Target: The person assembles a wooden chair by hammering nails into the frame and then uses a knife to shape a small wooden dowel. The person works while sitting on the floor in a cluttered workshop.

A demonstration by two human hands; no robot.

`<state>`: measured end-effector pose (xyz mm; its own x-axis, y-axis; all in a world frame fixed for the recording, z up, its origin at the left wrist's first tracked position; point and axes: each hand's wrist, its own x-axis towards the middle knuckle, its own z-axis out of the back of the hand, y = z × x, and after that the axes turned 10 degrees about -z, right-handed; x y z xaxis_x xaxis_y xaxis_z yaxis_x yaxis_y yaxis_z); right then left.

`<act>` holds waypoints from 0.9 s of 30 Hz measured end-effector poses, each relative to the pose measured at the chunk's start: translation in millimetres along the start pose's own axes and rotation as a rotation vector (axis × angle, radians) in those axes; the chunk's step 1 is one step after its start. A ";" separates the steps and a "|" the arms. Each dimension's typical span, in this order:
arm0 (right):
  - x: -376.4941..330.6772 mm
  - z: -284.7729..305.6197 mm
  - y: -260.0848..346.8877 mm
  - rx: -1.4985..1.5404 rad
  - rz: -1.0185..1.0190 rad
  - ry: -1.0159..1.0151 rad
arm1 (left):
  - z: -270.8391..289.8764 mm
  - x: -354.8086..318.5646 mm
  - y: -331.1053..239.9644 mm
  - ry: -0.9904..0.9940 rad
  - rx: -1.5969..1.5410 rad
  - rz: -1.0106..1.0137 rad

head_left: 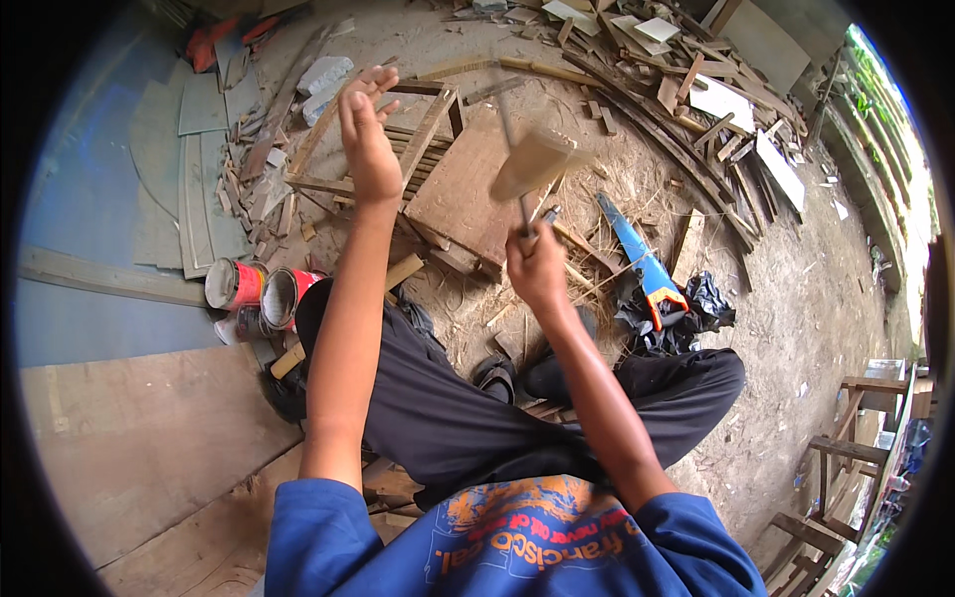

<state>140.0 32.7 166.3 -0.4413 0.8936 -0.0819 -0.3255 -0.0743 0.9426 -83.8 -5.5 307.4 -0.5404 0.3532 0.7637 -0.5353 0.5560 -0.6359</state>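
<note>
My right hand (pixel 537 261) is closed around the lower end of a long, thin, dark metal tool (pixel 506 117); I cannot tell its exact kind. A pale block of wood or bamboo (pixel 535 164), smeared by motion, is on or against the tool just above my fist. Raised on the left, my left hand (pixel 372 149) is open with its fingers apart and holds nothing. Behind it, a low slatted wooden frame (pixel 426 139) stands on the ground. Near my right hand is a flat brown board (pixel 464 189).
A blue handsaw (pixel 634 244) with an orange-edged handle lies right of my knees by black plastic (pixel 708 301). Two red paint cans (pixel 236 286) stand left. Scrap wood (pixel 686 109) is piled at the far right; plywood (pixel 149 428) lies near left. A wooden rack (pixel 846 453) stands right.
</note>
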 end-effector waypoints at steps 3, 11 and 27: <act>1.7 -16.5 -37.9 -0.210 0.041 -0.004 | -13.8 -7.7 -3.9 0.122 0.071 -0.023; 9.3 8.5 5.2 -0.089 0.042 0.023 | -32.3 -19.1 -11.5 0.094 0.051 -0.136; 2.7 12.4 -8.4 -0.110 0.052 -0.029 | -45.9 -28.0 -4.5 0.130 -0.056 -0.051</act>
<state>151.9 41.3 162.1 -0.4357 0.8998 -0.0232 -0.3933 -0.1672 0.9041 -36.4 16.7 294.0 -0.4225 0.4162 0.8051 -0.5212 0.6152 -0.5915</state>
